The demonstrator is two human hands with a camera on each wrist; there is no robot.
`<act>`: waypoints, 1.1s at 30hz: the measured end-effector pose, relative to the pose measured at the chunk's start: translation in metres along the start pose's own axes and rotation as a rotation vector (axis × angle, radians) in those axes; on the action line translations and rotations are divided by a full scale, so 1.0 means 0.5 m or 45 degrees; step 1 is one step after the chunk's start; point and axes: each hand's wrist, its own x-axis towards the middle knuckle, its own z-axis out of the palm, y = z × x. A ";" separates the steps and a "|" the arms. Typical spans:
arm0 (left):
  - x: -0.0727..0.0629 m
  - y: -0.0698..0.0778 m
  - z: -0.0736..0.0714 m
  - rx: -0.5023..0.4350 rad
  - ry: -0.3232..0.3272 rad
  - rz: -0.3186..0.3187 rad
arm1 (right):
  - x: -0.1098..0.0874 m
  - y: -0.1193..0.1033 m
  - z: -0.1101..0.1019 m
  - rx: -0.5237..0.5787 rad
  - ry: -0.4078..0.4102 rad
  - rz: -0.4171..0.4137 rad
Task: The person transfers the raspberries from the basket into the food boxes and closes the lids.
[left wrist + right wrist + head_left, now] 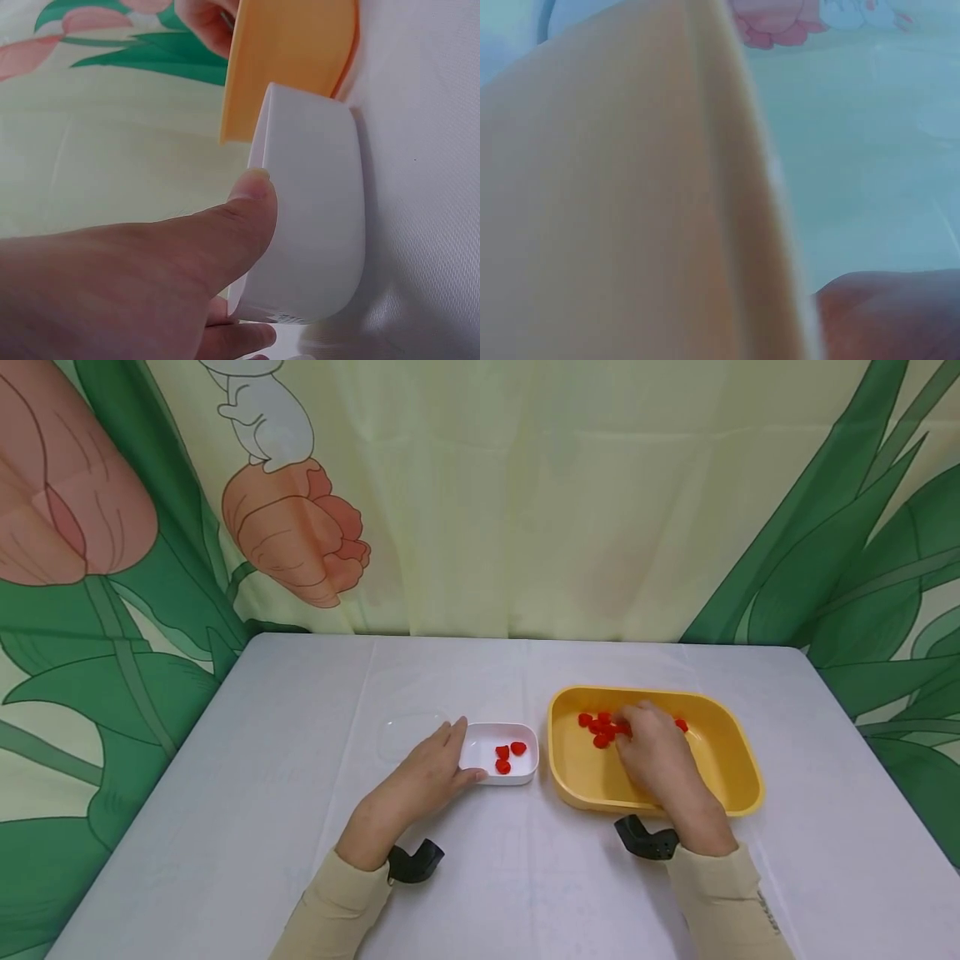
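My left hand (pixel 420 777) holds a small white box (pixel 319 210) at its left end. The thumb presses on the near wall and the other fingers lie along the left side. Three small red pieces (pixel 502 767) lie in the box. My right hand (pixel 660 752) reaches down into a yellow tray (pixel 720 752), fingers bent, a small red piece (pixel 623 728) at the thumb and fingertips in what looks like a pinch. Several more red pieces (pixel 601 741) lie beside those fingertips. In the right wrist view the blurred tray wall (pixel 615 195) hides the fingers.
A clear flat lid (pixel 405 733) lies on the white-covered table (pixel 247 827), behind and left of my left hand. The tray stands just right of the box with a narrow gap between. A printed curtain (pixel 525 510) hangs behind the table's far edge.
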 end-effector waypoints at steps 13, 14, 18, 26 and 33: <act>-0.001 -0.001 0.002 0.004 -0.011 -0.005 | -0.010 -0.031 0.001 0.082 0.096 -0.173; -0.001 -0.001 0.002 0.006 -0.012 -0.007 | -0.011 -0.034 0.002 0.091 0.099 -0.191; 0.000 -0.001 0.003 0.005 -0.010 -0.009 | -0.015 -0.046 0.006 0.144 0.116 -0.262; 0.000 0.000 0.000 -0.005 -0.010 -0.013 | -0.019 -0.067 0.016 0.209 0.151 -0.372; 0.001 0.001 0.001 -0.001 -0.016 -0.023 | -0.030 -0.084 0.018 0.233 0.168 -0.422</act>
